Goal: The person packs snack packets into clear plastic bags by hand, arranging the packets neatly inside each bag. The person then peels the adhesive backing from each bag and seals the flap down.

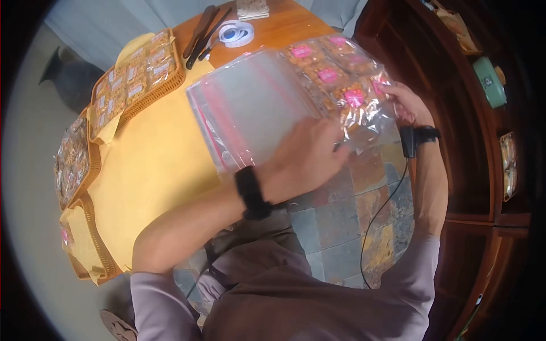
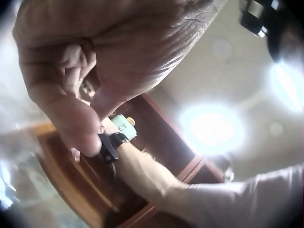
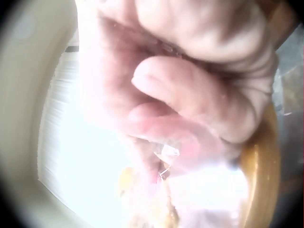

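At the table's right end lies a large clear plastic bag of brown, nut-like snack packs with pink labels. My right hand grips its right edge, thumb on top; in the right wrist view the fingers curl beside shiny plastic. My left hand, blurred, crosses in front of the bag with its fingertips by the near edge. The left wrist view shows that hand with bent fingers; I cannot tell whether they pinch the plastic. Left of the filled bag is a flat stack of clear bags with pink strips.
Wicker trays of wrapped snacks line the left side of the yellow cloth. At the back lie a tape roll, dark long-handled tools and a folded pale cloth. Wooden shelves stand at right.
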### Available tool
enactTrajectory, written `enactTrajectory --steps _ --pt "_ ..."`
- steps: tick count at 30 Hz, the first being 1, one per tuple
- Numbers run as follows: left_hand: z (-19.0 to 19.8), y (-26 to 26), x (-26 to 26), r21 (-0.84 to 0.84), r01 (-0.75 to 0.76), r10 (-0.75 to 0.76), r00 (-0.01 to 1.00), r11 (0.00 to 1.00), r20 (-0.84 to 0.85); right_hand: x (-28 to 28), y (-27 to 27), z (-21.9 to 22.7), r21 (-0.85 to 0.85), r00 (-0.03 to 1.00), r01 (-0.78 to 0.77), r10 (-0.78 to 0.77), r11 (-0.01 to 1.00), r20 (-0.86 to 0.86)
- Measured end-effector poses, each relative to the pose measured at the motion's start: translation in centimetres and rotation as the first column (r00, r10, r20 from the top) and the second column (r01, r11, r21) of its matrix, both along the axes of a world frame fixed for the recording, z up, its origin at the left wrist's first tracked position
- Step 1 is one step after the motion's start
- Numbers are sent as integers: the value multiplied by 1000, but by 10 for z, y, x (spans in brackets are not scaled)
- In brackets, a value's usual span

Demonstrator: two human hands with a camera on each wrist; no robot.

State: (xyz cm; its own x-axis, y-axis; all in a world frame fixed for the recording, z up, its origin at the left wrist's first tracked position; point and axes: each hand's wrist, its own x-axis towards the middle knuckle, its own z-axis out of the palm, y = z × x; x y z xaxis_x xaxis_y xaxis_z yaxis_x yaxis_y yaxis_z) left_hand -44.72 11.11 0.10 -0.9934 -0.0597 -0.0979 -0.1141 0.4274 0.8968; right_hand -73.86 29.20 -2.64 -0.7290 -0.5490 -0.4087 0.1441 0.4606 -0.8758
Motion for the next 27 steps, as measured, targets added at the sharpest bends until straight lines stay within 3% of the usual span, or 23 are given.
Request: enactTrajectory --steps 1,2,4,5,7,8,10,11,12,13,14,15,17,18,20,22,25,26,27 --pt "-4 -6 5 -383 -79 -11 974 920 -226 -4 -7 -1 14 999 -31 31 999 -11" --pt "-10 -14 7 -383 -71 -21 973 921 -229 1 -14 2 28 998 -61 62 998 -27" --pt "-33 -35 8 -626 -257 -48 903 736 -427 5 -26 9 62 996 -67 70 996 -55" --pt "-48 -40 11 -624 -257 -51 901 738 -431 1 -33 5 23 996 -88 89 996 -20" --pt "-68 -48 20 -773 -215 139 977 597 -164 -6 -44 2 -7 982 -188 189 982 15" --pt "-71 -53 26 -770 -210 136 978 603 -160 -5 -44 4 -1 983 -184 184 983 19" --pt "-73 -62 38 -721 -218 165 976 658 -144 5 -46 18 277 960 -69 139 958 -242" --pt "-71 -64 42 -716 -217 162 976 664 -146 -5 -43 15 306 903 -166 269 938 -336" --pt "-68 -65 47 -721 -205 155 979 662 -136 -2 -44 12 312 904 -161 267 936 -335" --pt "-66 -66 49 -728 -195 147 981 657 -130 7 -50 11 276 703 -68 242 959 -669" --pt "-67 -68 48 -727 -197 143 980 658 -136 14 -58 11 205 389 2 188 979 -902" --pt "-68 -69 47 -722 -204 151 979 662 -138 19 -68 8 207 389 8 187 978 -902" --pt "-67 -67 48 -717 -198 145 980 668 -135 28 -91 -3 229 322 -161 271 960 -907" --pt "-62 -67 48 -680 -276 158 960 679 -232 41 -100 -12 228 322 -150 265 962 -909" --pt "-40 -64 55 -632 -351 169 928 691 -331 66 -111 -32 459 301 34 429 888 -852" --pt "-4 -56 77 -430 -398 188 872 811 -452 61 -115 -32 467 345 12 435 884 -832" --pt "56 -48 121 -297 -357 123 796 886 -592 57 -115 -24 477 381 -24 449 879 -808" --pt "72 -48 138 -257 -336 100 760 906 -642 52 -112 -19 379 437 -38 357 924 -826" --pt "82 -48 150 -206 -372 99 655 905 -749 48 -108 -15 281 492 -48 267 959 -829"
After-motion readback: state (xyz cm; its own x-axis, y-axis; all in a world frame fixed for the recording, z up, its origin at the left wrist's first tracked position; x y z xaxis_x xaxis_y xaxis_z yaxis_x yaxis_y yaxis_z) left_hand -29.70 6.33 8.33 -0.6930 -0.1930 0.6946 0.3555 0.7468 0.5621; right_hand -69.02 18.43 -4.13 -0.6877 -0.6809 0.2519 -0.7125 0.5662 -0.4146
